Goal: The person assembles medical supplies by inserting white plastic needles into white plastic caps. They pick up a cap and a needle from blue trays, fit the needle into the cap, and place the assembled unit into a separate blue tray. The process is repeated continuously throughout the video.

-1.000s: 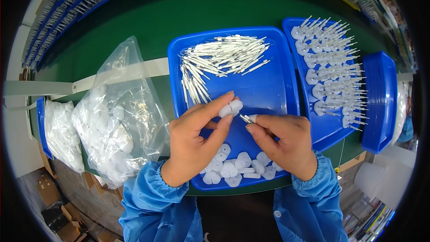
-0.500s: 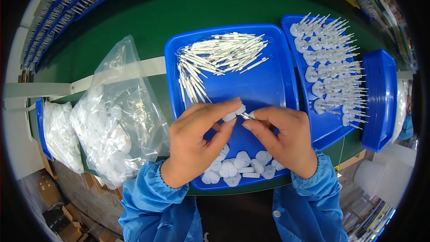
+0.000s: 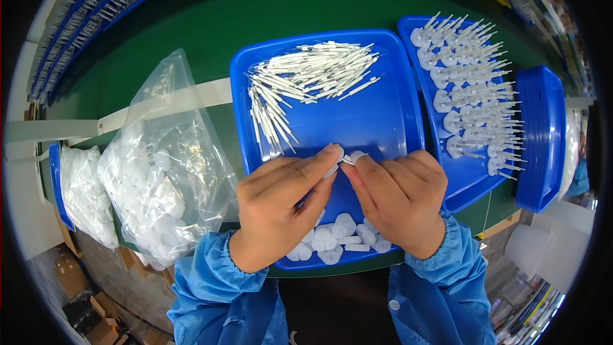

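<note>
My left hand (image 3: 274, 201) pinches a white scalloped plastic disc (image 3: 332, 170) between thumb and fingertips, tilted on edge. Right beside it, the fingers of my right hand (image 3: 405, 204) close on a thin rod (image 3: 347, 160), its end against the disc; whether it is seated there is hidden. Both hands are above a blue tray (image 3: 357, 124). Slim white rods with thin ends (image 3: 319, 70) lie heaped in the tray's far part. Loose white scalloped discs (image 3: 332, 239) lie in its near part, below my hands.
To the right, another blue tray (image 3: 469, 186) carries rows of discs with upright rods (image 3: 472, 105). Beyond it is a stack of blue trays (image 3: 540, 147). A clear plastic bag of white discs (image 3: 150, 185) lies at the left, beside another white-filled bag (image 3: 87, 191). The table (image 3: 268, 6) is green.
The rod and disc remain pinched together, while my right hand has turned and its fingers have curled in more. The disc now shows more edge-on. The whole view has shifted slightly.
</note>
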